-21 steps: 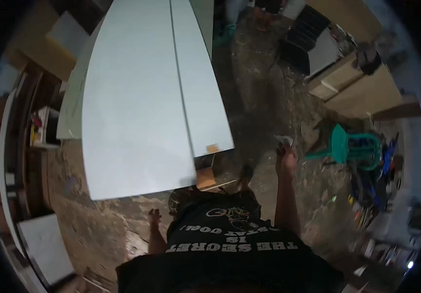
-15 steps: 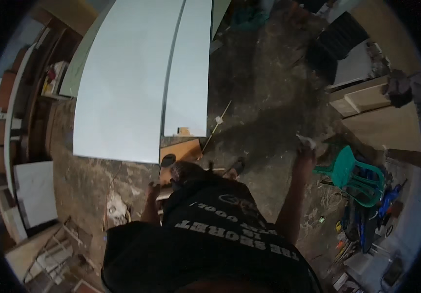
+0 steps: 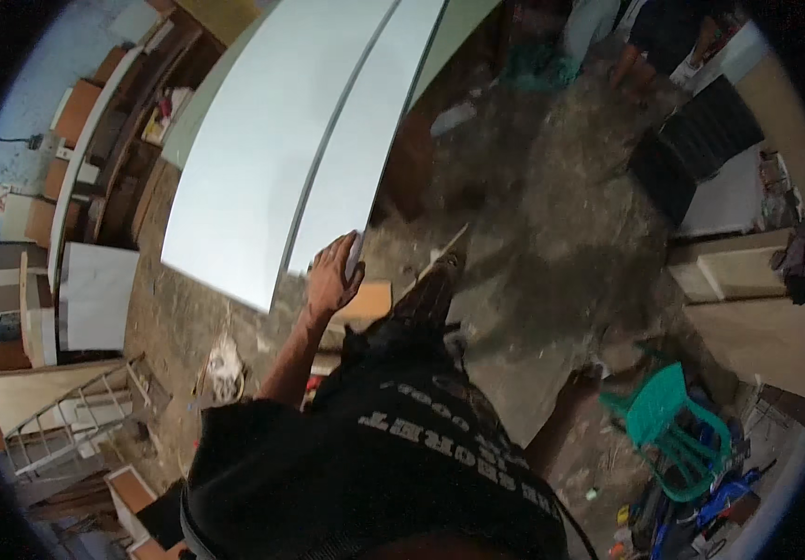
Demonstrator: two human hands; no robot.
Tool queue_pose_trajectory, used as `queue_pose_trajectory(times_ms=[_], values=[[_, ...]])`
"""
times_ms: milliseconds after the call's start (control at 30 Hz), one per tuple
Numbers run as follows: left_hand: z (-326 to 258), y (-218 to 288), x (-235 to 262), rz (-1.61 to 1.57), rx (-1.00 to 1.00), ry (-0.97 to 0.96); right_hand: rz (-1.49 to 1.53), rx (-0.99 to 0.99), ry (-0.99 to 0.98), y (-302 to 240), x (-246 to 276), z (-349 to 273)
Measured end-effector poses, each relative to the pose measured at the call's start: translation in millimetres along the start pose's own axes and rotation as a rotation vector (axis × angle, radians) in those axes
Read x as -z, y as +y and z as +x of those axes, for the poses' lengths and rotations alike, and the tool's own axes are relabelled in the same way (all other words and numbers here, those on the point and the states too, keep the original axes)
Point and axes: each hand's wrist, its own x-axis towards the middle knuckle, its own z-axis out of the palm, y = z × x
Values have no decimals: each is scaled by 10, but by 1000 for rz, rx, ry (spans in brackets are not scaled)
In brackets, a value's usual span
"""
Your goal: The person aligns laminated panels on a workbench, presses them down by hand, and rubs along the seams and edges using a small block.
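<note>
My left hand (image 3: pixel 332 280) rests on the near end of the narrow white board (image 3: pixel 356 168). Its fingers stretch forward over the surface, and the thumb stands apart by the right corner. Beside that board, across a dark gap, lies a wider white board (image 3: pixel 262 140). An orange-brown wooden piece (image 3: pixel 371 300) shows just below my left hand. Out to the right, my right arm (image 3: pixel 561 411) reaches over the floor in shadow. My right hand (image 3: pixel 595 373) is dark and blurred near the green plastic chair (image 3: pixel 659 411), with a whitish patch at it; its fingers cannot be made out.
Another person (image 3: pixel 668 42) is at the far right, near a black chair (image 3: pixel 701 131). Pale wooden panels (image 3: pixel 748 289) stand at the right. A stick (image 3: pixel 449 245) lies on the floor by my foot. On the left are a white panel (image 3: pixel 99 297) and a metal ladder-like frame (image 3: pixel 76 415).
My left hand has moved forward from beside my body onto the narrow board's end. My right hand has drawn back toward the green chair. The view has turned, and another person shows at top right.
</note>
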Motion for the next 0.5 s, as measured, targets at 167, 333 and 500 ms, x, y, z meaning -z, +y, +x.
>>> queue_pose_trajectory(times_ms=[167,333,500], values=[[910,-216,-443,36,30,-67,699,-54,6,-987,-826,534],[2040,-156,-632,63,63,6,1272,-364,-15,-1922,-1307,1460],[3206,-136,-657,121,61,-32,422,75,-148,-3207,-1521,2316]])
